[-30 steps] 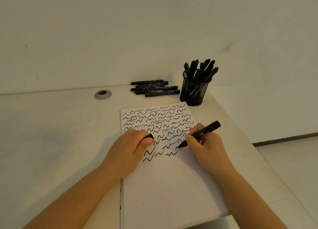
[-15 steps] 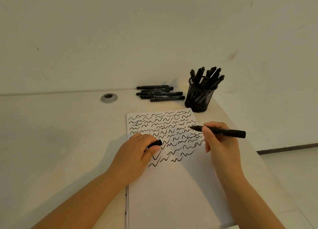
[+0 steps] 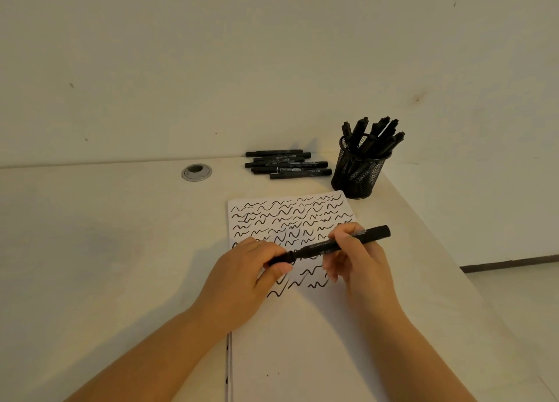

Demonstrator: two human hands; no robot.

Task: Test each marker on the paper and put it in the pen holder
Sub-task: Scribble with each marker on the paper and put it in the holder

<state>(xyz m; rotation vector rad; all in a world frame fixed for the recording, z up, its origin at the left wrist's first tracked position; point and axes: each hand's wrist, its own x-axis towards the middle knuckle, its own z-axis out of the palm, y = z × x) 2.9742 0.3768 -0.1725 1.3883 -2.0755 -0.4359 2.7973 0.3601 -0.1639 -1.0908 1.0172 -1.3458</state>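
You're recapping: your left hand [image 3: 242, 283] pinches the cap [image 3: 279, 260] onto the marker [image 3: 341, 243] gripped by your right hand [image 3: 360, 259]. Next, drop it into the pen holder [image 3: 358, 171].

Marker [image 3: 338, 244] held over page: black plastic barrel, matt, faint pale print along side. Cap [image 3: 279, 259]: same black plastic, matt. Paper [image 3: 302, 356]: white, matt, smooth sheet, black ink squiggles dry and dull. Loose markers [image 3: 287, 165] at back: black plastic, slight sheen on labels. Pen holder [image 3: 358, 171]: black wire mesh, looks metal (fine open weave, see-through). Table [image 3: 106, 250]: pale laminate look, smooth, low sheen. Cable grommet [image 3: 196, 172]: silvery ring, looks metal or metal-finish plastic, semi-glossy. Wall [image 3: 211, 53]: painted off-white, matt, few small scuffs.
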